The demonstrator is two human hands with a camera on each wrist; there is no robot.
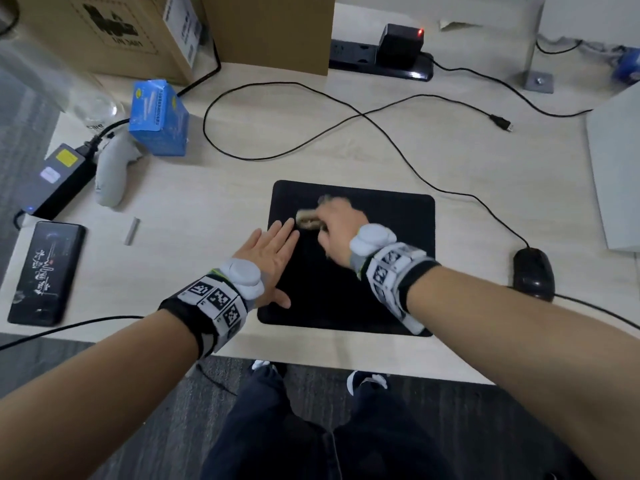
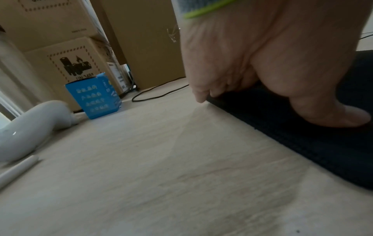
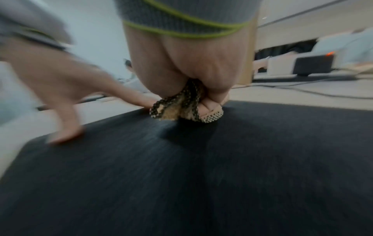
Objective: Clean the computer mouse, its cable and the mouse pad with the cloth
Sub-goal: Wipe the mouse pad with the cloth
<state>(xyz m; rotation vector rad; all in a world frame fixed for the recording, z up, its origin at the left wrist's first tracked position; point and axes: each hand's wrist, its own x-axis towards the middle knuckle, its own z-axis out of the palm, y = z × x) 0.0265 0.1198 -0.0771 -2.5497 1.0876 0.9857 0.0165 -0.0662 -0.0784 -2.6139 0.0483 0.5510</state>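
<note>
Right hand [image 1: 341, 225] grips bunched cloth [image 3: 182, 110] on mouse pad [image 1: 388, 271] centre-left; left hand [image 1: 273, 261] flat, fingers spread, pins pad's left edge; mouse [image 1: 532, 273] lies off pad, right-hand side nearer.

Matt black fabric mouse pad [image 1: 381, 289]

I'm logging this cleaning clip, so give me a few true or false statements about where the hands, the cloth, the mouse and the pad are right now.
1. The right hand grips the cloth on the mouse pad. True.
2. The left hand holds the mouse. False: it lies flat on the pad's left edge.
3. The mouse sits on the pad. False: it sits on the desk, right of the pad.
4. The phone lies left of the pad. True.
</note>
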